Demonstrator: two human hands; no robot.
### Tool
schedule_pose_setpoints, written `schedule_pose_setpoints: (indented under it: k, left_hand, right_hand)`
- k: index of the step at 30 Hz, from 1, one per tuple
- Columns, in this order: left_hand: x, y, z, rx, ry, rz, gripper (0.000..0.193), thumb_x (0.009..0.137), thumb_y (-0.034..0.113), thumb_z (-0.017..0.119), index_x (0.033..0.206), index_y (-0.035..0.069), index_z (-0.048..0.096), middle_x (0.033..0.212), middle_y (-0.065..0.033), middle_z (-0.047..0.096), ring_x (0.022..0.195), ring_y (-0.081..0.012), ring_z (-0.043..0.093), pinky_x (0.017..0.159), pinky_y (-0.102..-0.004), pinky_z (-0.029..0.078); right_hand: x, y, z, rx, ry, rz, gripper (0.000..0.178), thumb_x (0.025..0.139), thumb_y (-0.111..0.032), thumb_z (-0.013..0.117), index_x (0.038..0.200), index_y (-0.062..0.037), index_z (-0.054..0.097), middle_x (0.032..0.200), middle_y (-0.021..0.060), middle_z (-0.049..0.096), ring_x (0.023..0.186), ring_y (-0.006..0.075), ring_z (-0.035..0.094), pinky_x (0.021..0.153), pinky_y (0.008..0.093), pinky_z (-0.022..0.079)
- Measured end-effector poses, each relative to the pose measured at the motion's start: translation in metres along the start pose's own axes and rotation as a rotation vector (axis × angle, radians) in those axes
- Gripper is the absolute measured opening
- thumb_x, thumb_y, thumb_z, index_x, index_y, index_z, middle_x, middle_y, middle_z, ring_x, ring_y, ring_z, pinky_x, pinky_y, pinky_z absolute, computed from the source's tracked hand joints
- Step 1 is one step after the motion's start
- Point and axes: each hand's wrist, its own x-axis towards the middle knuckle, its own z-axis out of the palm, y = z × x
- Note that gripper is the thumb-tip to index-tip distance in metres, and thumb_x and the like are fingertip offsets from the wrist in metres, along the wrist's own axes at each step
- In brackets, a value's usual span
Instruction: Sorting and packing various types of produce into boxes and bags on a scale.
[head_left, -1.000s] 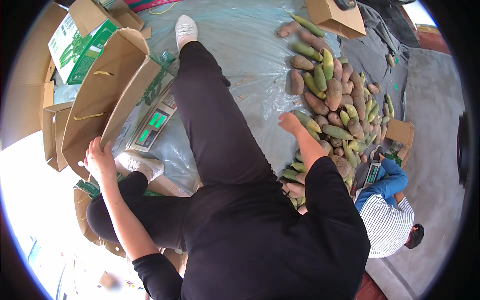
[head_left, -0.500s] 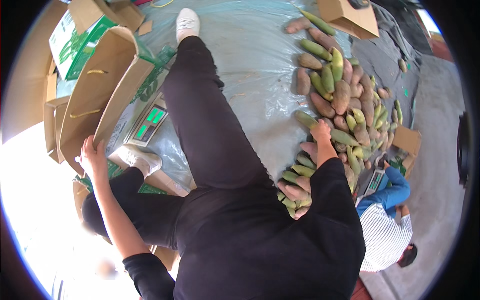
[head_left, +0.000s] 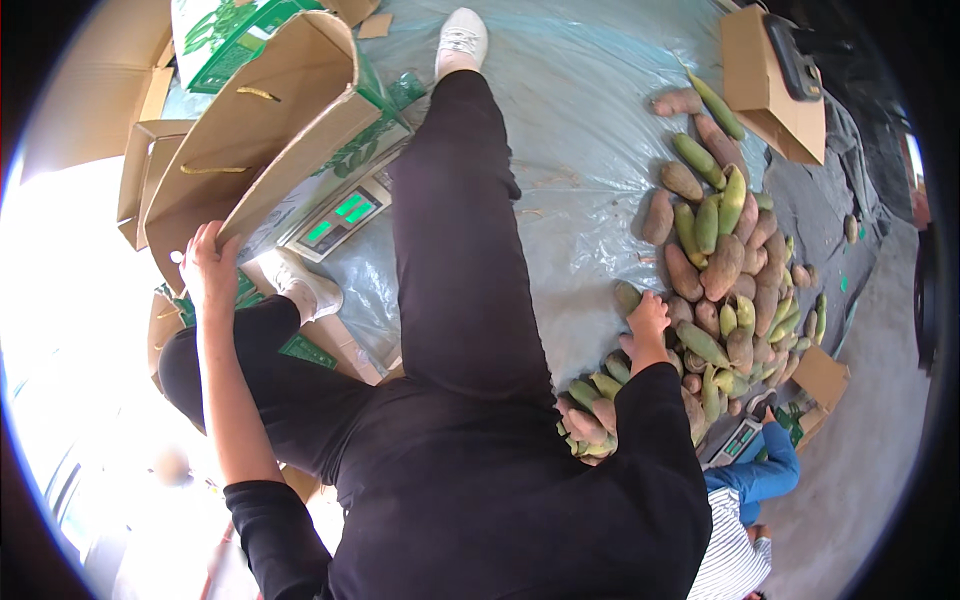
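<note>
My left hand (head_left: 210, 262) grips the near rim of an upright open cardboard box (head_left: 262, 118) with yellow rope handles, its fingers bent over the edge. The box stands on a scale (head_left: 338, 222) with two lit green displays. On the right, my right hand (head_left: 650, 316) is closed on a green radish (head_left: 627, 296) at the near side of a heap. That heap (head_left: 722, 268) mixes long green radishes with brownish-pink, soil-covered roots. My fingers partly hide the held radish.
Clear plastic sheeting (head_left: 570, 140) covers the floor. A green-and-white carton (head_left: 235, 40) stands at the back left, and a cardboard box (head_left: 770, 85) at the back right. At the lower right, a person in a striped top (head_left: 735, 550) sits by another scale (head_left: 735, 442).
The view has swung, so the floor and heap sit farther right. My right hand has drawn the green radish slightly toward me; my left hand stays on the box rim.
</note>
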Motion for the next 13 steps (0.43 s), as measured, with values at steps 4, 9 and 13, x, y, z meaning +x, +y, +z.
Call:
schedule_pose_setpoints:
  k: [4,9,13]
  left_hand:
    - [0.003,0.009,-0.003,0.074,0.010,0.051,0.021,0.071,0.011,0.065,0.091,0.006,0.061,0.088,-0.0074,0.062,0.088,-0.0277,0.059,0.080,-0.0395,0.045]
    - [0.002,0.009,-0.004,0.058,0.009,0.030,0.019,0.072,0.012,0.065,0.090,0.008,0.062,0.088,-0.0072,0.061,0.091,-0.0272,0.058,0.083,-0.0407,0.042]
    - [-0.001,0.009,-0.007,0.088,-0.037,-0.012,0.019,0.072,0.015,0.068,0.090,0.010,0.062,0.090,-0.0066,0.061,0.096,-0.0241,0.058,0.091,-0.0419,0.039]
  right_hand:
    - [0.006,-0.002,0.014,-0.066,0.028,-0.042,0.039,0.081,-0.016,0.062,0.118,-0.0198,0.052,0.120,0.0043,0.053,0.116,0.0244,0.048,0.089,0.0445,0.042]
    - [0.009,-0.021,0.014,0.030,0.031,-0.088,0.046,0.076,-0.021,0.068,0.118,-0.0212,0.051,0.120,0.0036,0.053,0.116,0.0248,0.049,0.089,0.0473,0.043]
    - [0.002,-0.048,-0.014,0.383,0.062,-0.143,0.064,0.065,-0.023,0.078,0.121,-0.0238,0.047,0.124,0.0016,0.051,0.118,0.0256,0.048,0.091,0.0547,0.041]
